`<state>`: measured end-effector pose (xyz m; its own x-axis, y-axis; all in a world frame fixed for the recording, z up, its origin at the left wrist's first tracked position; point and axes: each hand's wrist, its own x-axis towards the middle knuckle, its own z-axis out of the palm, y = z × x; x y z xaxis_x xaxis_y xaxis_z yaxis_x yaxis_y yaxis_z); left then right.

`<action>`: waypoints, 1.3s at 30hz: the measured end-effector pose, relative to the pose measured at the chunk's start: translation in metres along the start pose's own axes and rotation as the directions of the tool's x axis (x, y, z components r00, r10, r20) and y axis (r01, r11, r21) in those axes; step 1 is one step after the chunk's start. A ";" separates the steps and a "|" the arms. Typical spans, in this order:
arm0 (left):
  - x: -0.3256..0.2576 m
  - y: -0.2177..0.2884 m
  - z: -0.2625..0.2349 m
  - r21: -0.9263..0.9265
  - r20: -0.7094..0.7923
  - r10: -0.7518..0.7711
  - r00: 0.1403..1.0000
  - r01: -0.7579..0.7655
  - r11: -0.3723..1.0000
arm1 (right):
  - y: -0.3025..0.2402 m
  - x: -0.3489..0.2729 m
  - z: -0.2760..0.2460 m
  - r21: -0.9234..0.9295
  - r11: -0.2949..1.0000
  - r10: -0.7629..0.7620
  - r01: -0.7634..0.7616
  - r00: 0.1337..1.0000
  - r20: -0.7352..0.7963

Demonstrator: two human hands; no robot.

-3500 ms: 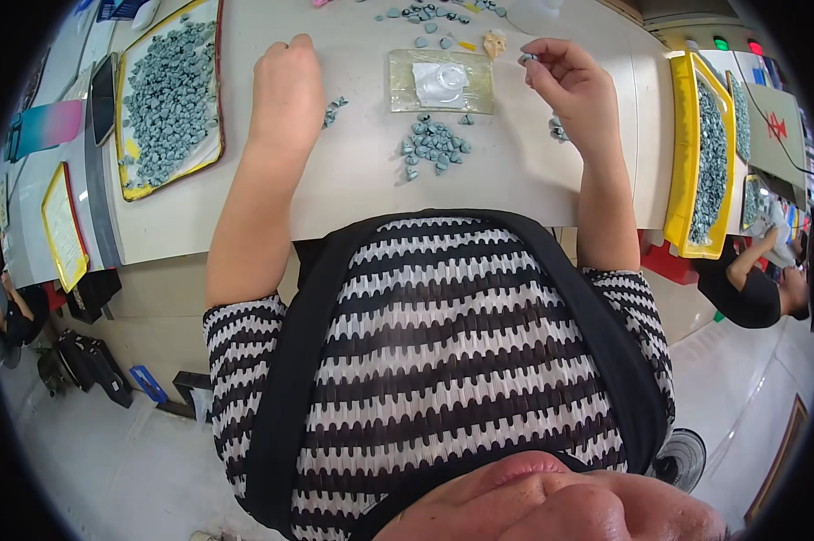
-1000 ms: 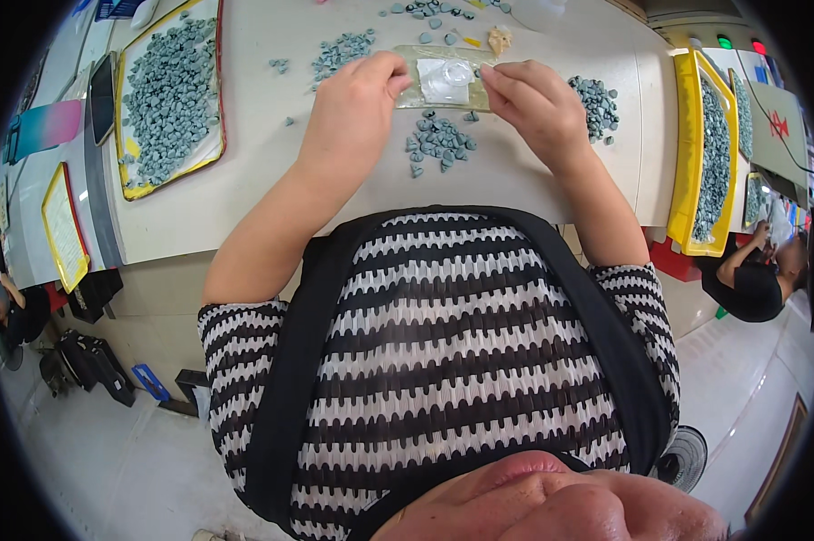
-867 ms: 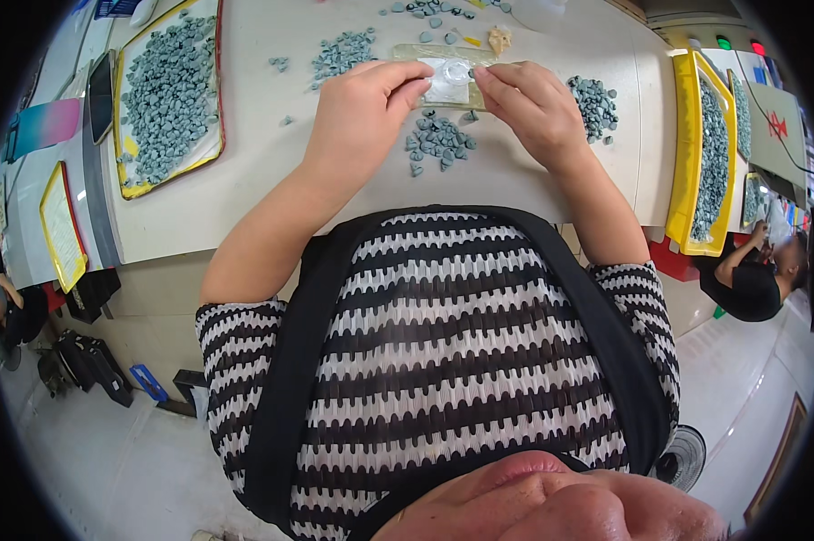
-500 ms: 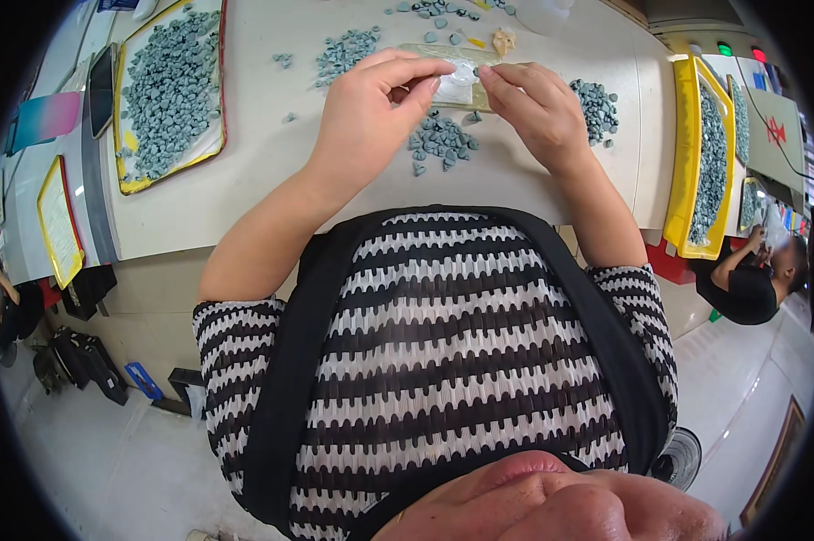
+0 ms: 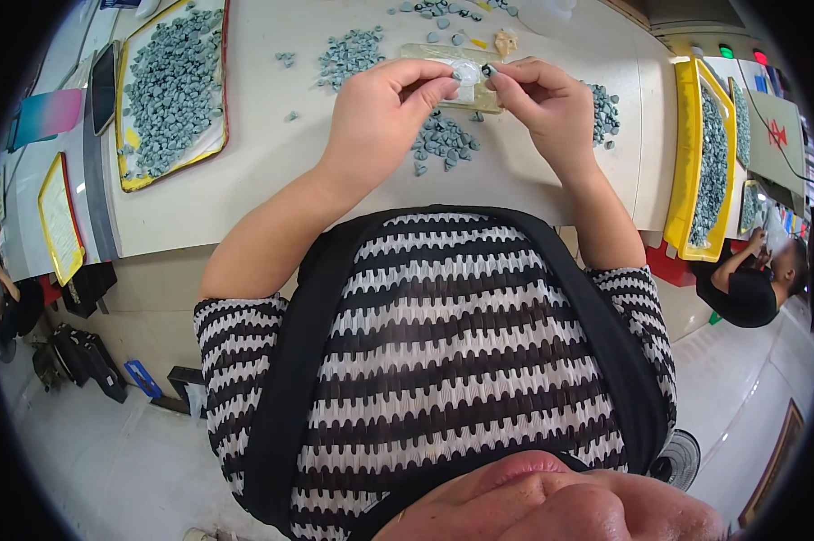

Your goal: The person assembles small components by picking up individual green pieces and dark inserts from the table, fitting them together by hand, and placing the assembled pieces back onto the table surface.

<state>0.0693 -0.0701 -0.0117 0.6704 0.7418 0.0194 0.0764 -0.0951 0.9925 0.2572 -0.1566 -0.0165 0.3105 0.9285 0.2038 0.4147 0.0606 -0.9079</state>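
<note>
A pale surface (image 5: 524, 194) is carrying heaps of grey-green pebbles (image 5: 350, 59), with a yellow-rimmed tray (image 5: 137, 186) lying at left and light flooring (image 5: 163, 460) showing below. Above a translucent pad (image 5: 434, 54), the right hand (image 5: 553, 101) is pinching a dark-marked pebble (image 5: 489, 70), its direction and long axis proving too small to tell. The left hand (image 5: 371, 113) is holding thumb and forefinger nearly together beside it, any contents being indistinct.
</note>
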 end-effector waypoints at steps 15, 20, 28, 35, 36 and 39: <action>0.001 0.000 0.015 0.347 -0.025 0.416 0.909 -0.382 0.856 | -0.013 -0.006 0.013 -0.104 0.966 -0.247 0.237 0.964 -0.100; 0.004 -0.007 0.016 0.452 -0.010 0.558 0.829 -0.495 0.742 | -0.015 -0.004 0.016 -0.239 0.897 -0.406 0.373 0.908 -0.106; 0.000 -0.003 0.010 0.677 0.264 0.701 0.663 -0.645 0.355 | -0.013 -0.006 0.019 -0.317 0.798 -0.562 0.513 0.823 -0.084; -0.001 0.001 0.008 0.665 0.269 0.676 0.686 -0.640 0.385 | -0.011 -0.004 0.019 -0.305 0.803 -0.567 0.512 0.815 -0.122; -0.001 0.001 0.008 0.651 0.259 0.685 0.681 -0.647 0.398 | -0.010 -0.004 0.017 -0.278 0.820 -0.548 0.501 0.828 -0.122; 0.001 -0.002 0.005 0.632 0.255 0.713 0.653 -0.671 0.388 | -0.012 -0.004 0.015 -0.250 0.834 -0.530 0.492 0.841 -0.112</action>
<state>0.0734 -0.0724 -0.0145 0.6806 0.2468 0.6898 0.0463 -0.9541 0.2958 0.2377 -0.1556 -0.0121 0.1375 0.7073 0.6934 0.7128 0.4154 -0.5652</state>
